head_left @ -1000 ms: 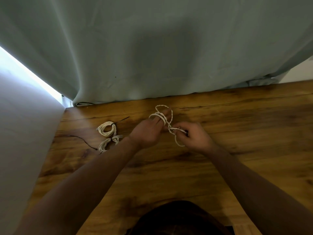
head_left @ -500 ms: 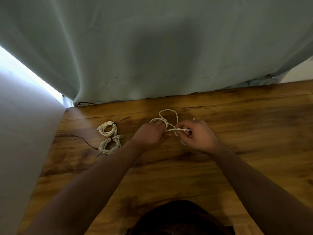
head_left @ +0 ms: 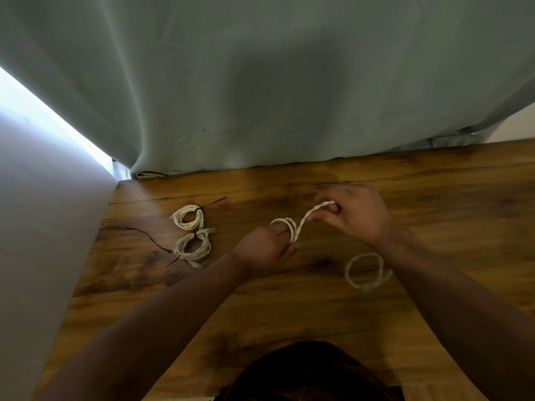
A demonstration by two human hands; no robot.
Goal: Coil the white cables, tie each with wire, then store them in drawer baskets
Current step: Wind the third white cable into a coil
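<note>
A twisted white cable [head_left: 301, 224] runs between both hands above the wooden table [head_left: 289, 308]. My left hand [head_left: 265, 248] has several turns of it wound around its fingers. My right hand [head_left: 354, 215] pinches the cable's free stretch, pulled up and to the right. A loose loop of the cable's tail [head_left: 366, 270] hangs blurred under my right wrist. Two coiled white cables lie at the table's left: the far coil [head_left: 188, 217] and the near coil [head_left: 194, 246], each bound with dark wire.
A loose dark wire [head_left: 150, 237] lies on the wood left of the coils. A grey-green curtain [head_left: 260, 82] hangs along the table's far edge. A pale wall [head_left: 37, 227] borders the left side. No drawer baskets are in view.
My right hand has moved up and to the right, drawing the cable taut away from my left hand. The cable's tail now swings as a loop below my right wrist.
</note>
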